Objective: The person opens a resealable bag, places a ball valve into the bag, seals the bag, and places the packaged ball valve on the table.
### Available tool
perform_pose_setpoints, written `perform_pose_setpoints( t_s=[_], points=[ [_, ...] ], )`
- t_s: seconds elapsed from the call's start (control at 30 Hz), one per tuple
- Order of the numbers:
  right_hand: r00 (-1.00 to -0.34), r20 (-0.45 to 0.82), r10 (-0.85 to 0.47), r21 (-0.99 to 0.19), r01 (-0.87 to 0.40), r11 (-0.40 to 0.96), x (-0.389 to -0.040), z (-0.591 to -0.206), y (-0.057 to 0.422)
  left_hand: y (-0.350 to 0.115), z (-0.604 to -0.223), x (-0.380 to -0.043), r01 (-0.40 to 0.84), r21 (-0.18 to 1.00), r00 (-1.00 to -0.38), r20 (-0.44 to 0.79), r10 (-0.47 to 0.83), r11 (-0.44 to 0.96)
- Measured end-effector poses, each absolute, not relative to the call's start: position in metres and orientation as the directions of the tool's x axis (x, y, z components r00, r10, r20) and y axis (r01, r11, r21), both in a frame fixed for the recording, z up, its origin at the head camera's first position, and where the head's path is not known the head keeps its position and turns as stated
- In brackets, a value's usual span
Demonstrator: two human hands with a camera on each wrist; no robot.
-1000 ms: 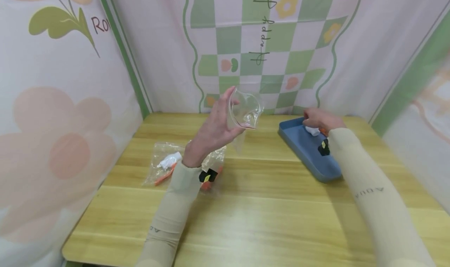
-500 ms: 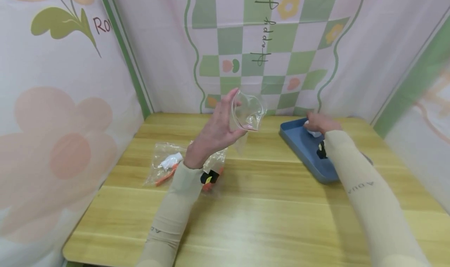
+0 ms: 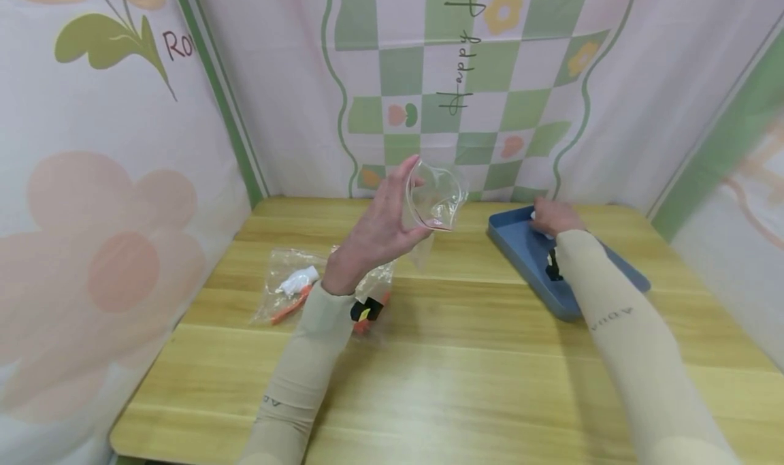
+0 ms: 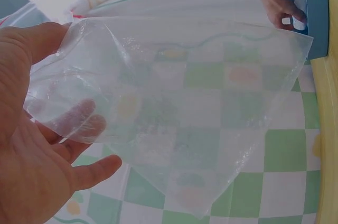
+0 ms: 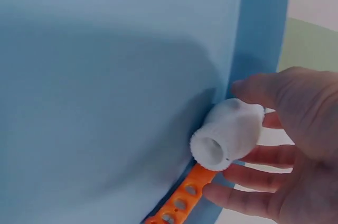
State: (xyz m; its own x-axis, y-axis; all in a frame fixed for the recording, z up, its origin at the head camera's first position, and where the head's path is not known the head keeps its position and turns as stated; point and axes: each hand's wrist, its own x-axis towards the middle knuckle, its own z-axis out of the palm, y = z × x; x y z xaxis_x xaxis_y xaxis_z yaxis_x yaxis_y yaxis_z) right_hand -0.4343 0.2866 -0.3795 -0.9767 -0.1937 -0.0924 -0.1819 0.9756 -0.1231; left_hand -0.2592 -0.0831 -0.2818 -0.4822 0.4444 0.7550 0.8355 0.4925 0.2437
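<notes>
A clear plastic zip bag hangs from my left hand, its mouth spread between thumb and fingers; some fingertips show through the film. Over the far end of the blue tray is my right hand. In the right wrist view its thumb and fingers close around a white elbow-shaped pipe fitting with a round opening. An orange strip with holes lies beside the fitting, along the tray's wall. In the head view the right hand covers most of the fitting.
On the wooden table, left of the tray, lies a clear bag with a white piece and an orange strip inside. More orange parts show beside the left wrist. A patterned curtain hangs behind the table.
My right hand has shifted slightly left over the white fitting, with the forearm swinging left and covering the orange strip in the head view. The left hand and its bag have barely moved.
</notes>
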Motion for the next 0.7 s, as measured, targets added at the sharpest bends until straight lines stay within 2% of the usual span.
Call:
perform_pose_setpoints(
  t_s=[0.27, 0.7],
  points=[
    [-0.996, -0.070, -0.055, -0.087, -0.049, 0.995, -0.440, -0.396, 0.278, -0.083, -0.282, -0.258, 0.826, 0.248, -0.499, 0.739, 0.453, 0.506],
    [-0.993, -0.078, -0.092, -0.137, -0.081, 0.987, -0.435, -0.389, 0.274, -0.085, -0.282, -0.259, 0.840, 0.241, -0.487, 0.731, 0.479, 0.486]
  ],
)
